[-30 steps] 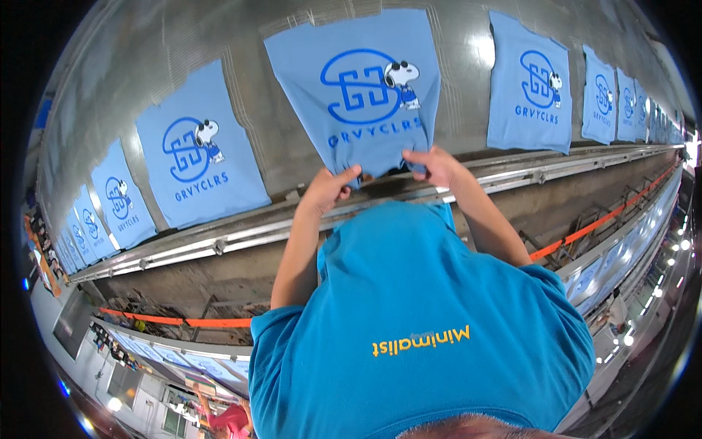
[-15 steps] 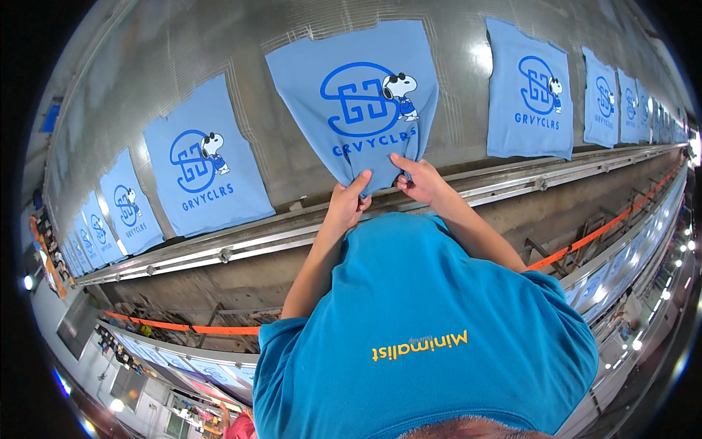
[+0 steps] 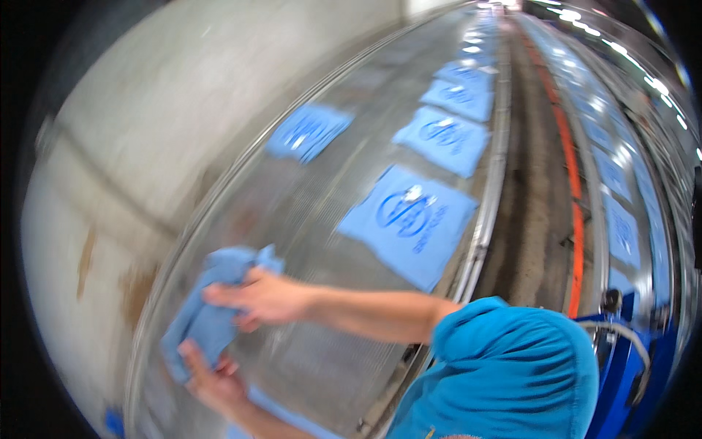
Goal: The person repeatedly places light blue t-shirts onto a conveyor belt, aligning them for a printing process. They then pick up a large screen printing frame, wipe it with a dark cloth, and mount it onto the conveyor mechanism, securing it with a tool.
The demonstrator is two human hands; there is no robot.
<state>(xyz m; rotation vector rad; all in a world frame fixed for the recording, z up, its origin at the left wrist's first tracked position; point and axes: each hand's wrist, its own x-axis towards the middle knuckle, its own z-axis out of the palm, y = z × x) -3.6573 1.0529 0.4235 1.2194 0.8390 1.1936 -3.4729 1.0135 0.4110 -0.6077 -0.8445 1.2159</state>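
Note:
A light blue fabric panel (image 3: 212,311), bunched and folded over, is in both my hands above the far side of the long grey table (image 3: 322,358). My left hand (image 3: 213,377) grips its lower end, thumb on top. With my arm stretched across the table, my right hand (image 3: 259,296) has hold of the panel's upper part. Motion blurs the hands and the fabric; whether the panel touches the table I cannot tell. Closest on the right lies a flat printed blue panel (image 3: 442,245). Another printed panel (image 3: 307,133) lies by the table's far edge.
More printed panels (image 3: 442,135) run in a row along the near metal rail (image 3: 488,197). A pale stained wall (image 3: 131,146) rises past the far edge. Behind me stretch an orange strip (image 3: 574,212), a second table with blue panels (image 3: 621,230) and a blue frame (image 3: 618,380).
The view has swung right along the table. Both hands have moved from the near edge to the far side. The fabric they hold was partly spread; now it is bunched.

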